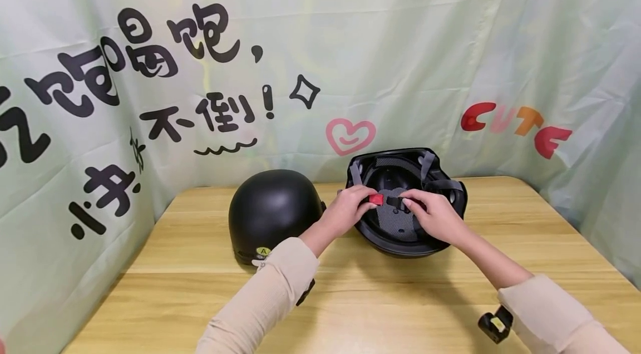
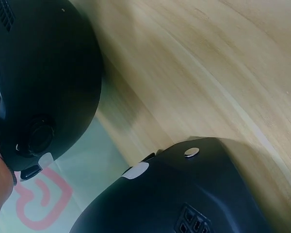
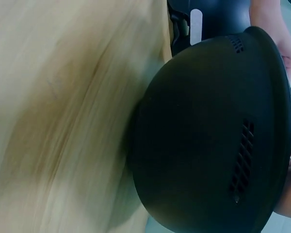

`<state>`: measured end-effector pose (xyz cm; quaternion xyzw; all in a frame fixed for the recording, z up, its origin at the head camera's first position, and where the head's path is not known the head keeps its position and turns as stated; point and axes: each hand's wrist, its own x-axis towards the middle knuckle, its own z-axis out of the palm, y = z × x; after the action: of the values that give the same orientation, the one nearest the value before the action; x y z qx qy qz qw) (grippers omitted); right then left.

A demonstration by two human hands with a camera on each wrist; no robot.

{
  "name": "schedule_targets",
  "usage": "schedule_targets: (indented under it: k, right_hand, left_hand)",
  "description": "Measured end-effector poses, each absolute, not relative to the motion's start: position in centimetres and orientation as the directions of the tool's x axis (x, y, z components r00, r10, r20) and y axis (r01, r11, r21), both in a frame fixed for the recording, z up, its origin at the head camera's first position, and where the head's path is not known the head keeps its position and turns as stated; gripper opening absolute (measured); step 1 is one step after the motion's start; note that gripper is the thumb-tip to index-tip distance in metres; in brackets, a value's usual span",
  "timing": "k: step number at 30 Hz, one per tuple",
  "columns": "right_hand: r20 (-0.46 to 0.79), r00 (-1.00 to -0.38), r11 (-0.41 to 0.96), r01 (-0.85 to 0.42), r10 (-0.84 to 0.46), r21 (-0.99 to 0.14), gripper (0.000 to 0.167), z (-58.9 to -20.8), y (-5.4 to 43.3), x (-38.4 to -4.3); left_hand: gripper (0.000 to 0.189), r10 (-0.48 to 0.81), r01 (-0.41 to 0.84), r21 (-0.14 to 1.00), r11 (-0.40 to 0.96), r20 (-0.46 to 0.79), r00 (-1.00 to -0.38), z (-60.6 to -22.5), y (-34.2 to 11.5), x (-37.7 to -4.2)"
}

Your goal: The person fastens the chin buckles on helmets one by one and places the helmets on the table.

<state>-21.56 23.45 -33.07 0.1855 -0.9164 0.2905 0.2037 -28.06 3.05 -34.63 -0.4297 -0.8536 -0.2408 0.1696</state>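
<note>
A black helmet [image 1: 440, 220] lies upturned on the table, its lining and grey straps facing up. Over its opening my left hand [image 1: 349, 208] pinches a red buckle piece [image 1: 376, 199]. Facing it, my right hand [image 1: 434, 215] pinches a black buckle piece [image 1: 394, 202] on the other side. A small gap separates the two pieces. In the left wrist view the left hand [image 2: 1, 179] shows only partly, beside the upturned helmet [image 2: 48, 73]. The helmet shell [image 3: 208, 131] hides most of both hands in the right wrist view.
A second black helmet [image 1: 275, 215], dome up with a yellow sticker, stands left of the upturned one. The wooden table [image 1: 380, 315] ends at a printed curtain [image 1: 400, 64] behind. A black wrist camera [image 1: 496, 324] hangs by the right sleeve.
</note>
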Motion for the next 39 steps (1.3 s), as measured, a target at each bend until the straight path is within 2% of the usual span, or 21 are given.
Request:
schedule_targets:
  k: [5,15,26,29,33,36,39]
  right_hand:
    - [0.454,-0.864,0.765,-0.441,-0.220,-0.469,0.015,-32.9,23.4,-22.3]
    - [0.370,-0.905,0.722,-0.399,-0.211,-0.565,0.018,-32.8,23.9,-23.0]
    - [0.355,-0.908,0.677,-0.406,-0.223,-0.614,0.019,-33.2,24.0,-23.4]
    - [0.365,-0.914,0.632,-0.390,-0.176,-0.670,0.018,-33.4,23.7,-23.4]
    - [0.392,-0.919,0.506,-0.360,-0.045,-0.784,0.015,-33.7,23.2,-23.3]
    - [0.413,-0.910,0.446,-0.353,0.041,-0.823,0.014,-33.8,22.8,-23.2]
    - [0.404,-0.913,0.437,-0.340,0.060,-0.833,0.018,-33.9,22.6,-23.1]
  left_hand:
    - [0.027,0.653,0.815,0.267,0.514,0.494,-0.573,-34.5,3.2,-28.1]
    - [0.026,0.665,0.820,0.263,0.509,0.484,-0.569,-34.0,3.6,-27.9]
    - [0.026,0.673,0.833,0.242,0.498,0.499,-0.547,-34.1,3.7,-27.8]
    - [0.026,0.664,0.833,0.242,0.498,0.511,-0.546,-34.1,3.8,-27.7]
    - [0.027,0.643,0.823,0.265,0.502,0.523,-0.560,-34.0,4.0,-27.6]
    - [0.028,0.627,0.806,0.288,0.517,0.515,-0.585,-33.9,4.1,-27.5]
    - [0.029,0.612,0.791,0.314,0.525,0.507,-0.607,-33.9,4.2,-27.5]
